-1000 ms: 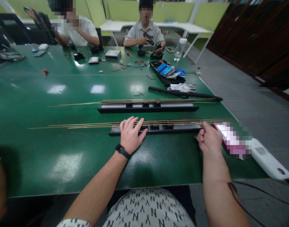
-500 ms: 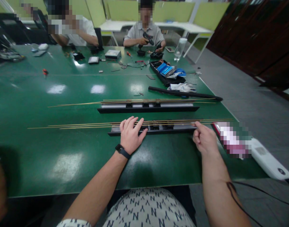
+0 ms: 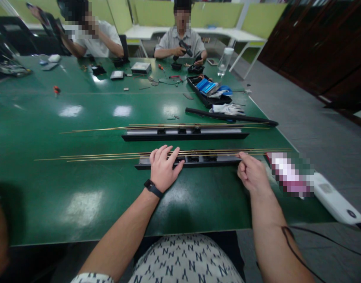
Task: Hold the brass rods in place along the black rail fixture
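Across the near black-and-silver channel rail (image 3: 224,159) lie several thin brass-coloured rods (image 3: 124,155), which stick out well past its left end. My left hand (image 3: 163,167) rests palm down with fingers spread over the rods and the rail's left part. At the rail's right end my right hand (image 3: 251,171) pinches the end of one thin rod between thumb and forefinger, the other fingers curled in. Dark blocks (image 3: 210,158) sit inside the rail, partly covered by the rods.
A second rail (image 3: 183,136) with rods lies parallel behind. Beyond it are a black tube (image 3: 230,115), gloves (image 3: 227,109) and a black tray (image 3: 210,102). A pixelated pink item (image 3: 291,175) and a white device (image 3: 338,198) lie right. Two people sit across the table.
My right hand has moved slightly left, and the front rod has slid left with it, its left end reaching further out. My left hand has stayed in place.
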